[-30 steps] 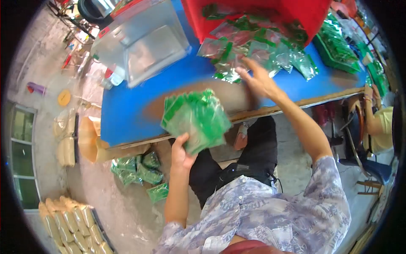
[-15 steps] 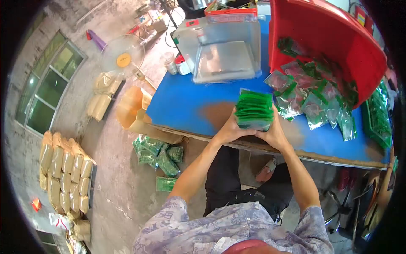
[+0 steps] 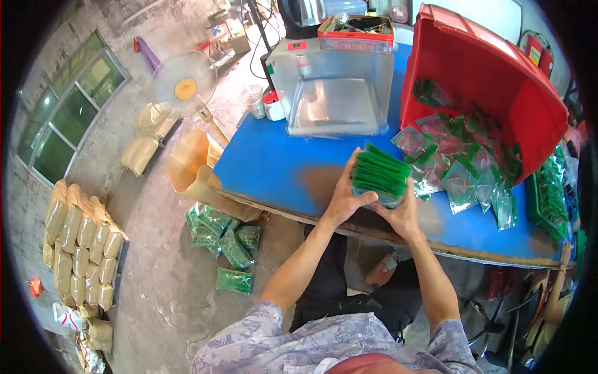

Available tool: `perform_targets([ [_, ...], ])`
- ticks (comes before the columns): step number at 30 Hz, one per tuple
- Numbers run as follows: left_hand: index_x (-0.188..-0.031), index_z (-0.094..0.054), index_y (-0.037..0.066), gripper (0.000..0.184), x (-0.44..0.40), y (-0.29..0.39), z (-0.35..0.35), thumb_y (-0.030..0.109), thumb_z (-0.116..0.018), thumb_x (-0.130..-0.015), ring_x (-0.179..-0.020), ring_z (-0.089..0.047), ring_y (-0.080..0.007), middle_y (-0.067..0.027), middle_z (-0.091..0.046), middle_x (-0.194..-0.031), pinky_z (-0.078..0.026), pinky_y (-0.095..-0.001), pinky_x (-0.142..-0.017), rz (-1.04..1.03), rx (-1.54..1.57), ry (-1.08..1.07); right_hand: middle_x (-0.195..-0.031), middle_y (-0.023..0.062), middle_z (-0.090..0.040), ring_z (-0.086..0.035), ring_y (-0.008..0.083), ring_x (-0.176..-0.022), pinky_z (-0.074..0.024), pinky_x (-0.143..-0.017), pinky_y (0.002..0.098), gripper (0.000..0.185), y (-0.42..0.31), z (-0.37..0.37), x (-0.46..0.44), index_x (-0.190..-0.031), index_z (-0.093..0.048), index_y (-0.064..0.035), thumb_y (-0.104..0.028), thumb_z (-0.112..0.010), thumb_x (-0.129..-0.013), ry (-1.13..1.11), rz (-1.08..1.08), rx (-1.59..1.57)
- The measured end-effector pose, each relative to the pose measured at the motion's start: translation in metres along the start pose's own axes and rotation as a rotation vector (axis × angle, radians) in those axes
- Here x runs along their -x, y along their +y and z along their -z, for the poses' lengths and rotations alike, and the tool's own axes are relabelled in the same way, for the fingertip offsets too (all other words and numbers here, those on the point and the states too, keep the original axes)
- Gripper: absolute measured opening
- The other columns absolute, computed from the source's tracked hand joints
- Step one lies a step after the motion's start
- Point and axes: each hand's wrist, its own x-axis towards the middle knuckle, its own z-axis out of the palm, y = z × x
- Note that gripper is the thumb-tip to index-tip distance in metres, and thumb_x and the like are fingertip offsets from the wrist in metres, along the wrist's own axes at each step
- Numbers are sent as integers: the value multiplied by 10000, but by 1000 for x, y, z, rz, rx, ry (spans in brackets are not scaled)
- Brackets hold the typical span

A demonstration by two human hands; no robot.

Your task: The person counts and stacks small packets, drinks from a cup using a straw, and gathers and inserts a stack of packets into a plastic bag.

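Note:
A thick stack of green-topped plastic bags point(image 3: 381, 173) is held between my two hands, just above the front edge of the blue table. My left hand point(image 3: 344, 198) grips its left side, thumb across the near face. On the opposite side, my right hand point(image 3: 402, 212) presses with the fingers up along the edge. To the right of the stack lie loose clear bags with green tops point(image 3: 464, 184), spilling out of a tipped red bin point(image 3: 492, 87). What the bags contain is too small to make out.
On the blue table point(image 3: 261, 162) stands a clear plastic box point(image 3: 336, 103), with a red tin point(image 3: 355, 31) behind it. A green crate point(image 3: 548, 199) sits at the right end. An open paper sack point(image 3: 193, 165), green packets point(image 3: 227, 240) and stacked brown packages point(image 3: 81, 243) are on the floor.
The stack has tilted, its right side dropping lower, and my hands have turned with it. The camera view has shifted slightly.

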Motion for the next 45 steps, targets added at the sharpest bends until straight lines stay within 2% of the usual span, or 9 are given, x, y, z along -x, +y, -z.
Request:
perform_targets([
  [5,-1648,-161,52,1189,-3,-33,14,185,-938,-758,-1439,-391,-207,-118,-419,-1565,-290,-392,-1215,76,-160,-155,-1281,142,-634,-617,247,-1180,-489,-1029,392,821,33,-5,-3,-1406,-454,-18,-113,-892,-719,-61,-30,-103],
  [11,-1580,-348,73,965,23,-36,-27,169,-900,-794,-1425,-431,-230,-90,-479,-1520,-308,-401,-1206,-9,-93,417,-1250,110,-658,-626,211,-1149,-497,-1004,364,634,10,-4,0,-1342,-545,22,-133,-844,-805,149,-306,-363],
  [18,-1408,-536,108,625,36,-42,-33,16,-780,-839,-1308,-525,-185,-18,-596,-1347,-405,-389,-1130,244,467,14,-1294,103,-626,-609,210,-1174,-475,-1027,373,612,-11,-19,16,-1374,-535,-6,-158,-815,-851,119,-447,-866],
  [24,-1596,-271,134,1005,26,-15,-15,-83,-786,-761,-1367,-461,-215,-54,-479,-1468,-378,-399,-1160,80,117,57,-1371,100,-592,-583,275,-1250,-439,-1109,433,726,15,21,9,-1477,-452,-62,-183,-806,-854,155,-315,-943],
  [25,-1652,-52,125,1185,23,-14,-1,-91,-784,-745,-1432,-391,-235,-95,-400,-1532,-324,-405,-1191,113,8,-17,-1388,111,-577,-571,278,-1272,-431,-1121,436,786,20,29,7,-1496,-434,-76,-213,-829,-830,131,-189,-766],
  [29,-1661,43,186,1297,21,-22,24,2,-864,-752,-1457,-362,-268,-127,-379,-1554,-320,-433,-1198,44,-422,-255,-1473,151,-492,-493,296,-1361,-403,-1149,427,1123,35,30,15,-1552,-370,-96,-336,-977,-638,-53,-53,-16],
  [32,-1656,79,171,1317,22,-21,19,5,-868,-755,-1457,-359,-264,-136,-371,-1556,-316,-434,-1201,64,-349,-242,-1428,149,-551,-548,258,-1292,-439,-1105,401,1051,38,21,12,-1492,-446,-54,-289,-998,-630,15,-76,-144],
  [40,-1497,-385,32,893,20,-30,39,74,-893,-765,-1329,-511,-264,-132,-485,-1434,-426,-434,-1144,-115,-755,-217,-1148,154,-719,-681,237,-1057,-541,-961,406,678,23,13,0,-1287,-631,14,-329,-906,-771,-94,-212,-77],
  [45,-1479,-401,36,810,26,-22,33,-74,-810,-789,-1260,-575,-241,-114,-547,-1378,-545,-391,-1022,189,-329,-180,-1165,212,-703,-674,303,-1080,-541,-943,416,778,51,2,4,-1240,-626,41,-459,-920,-721,22,41,-42],
])
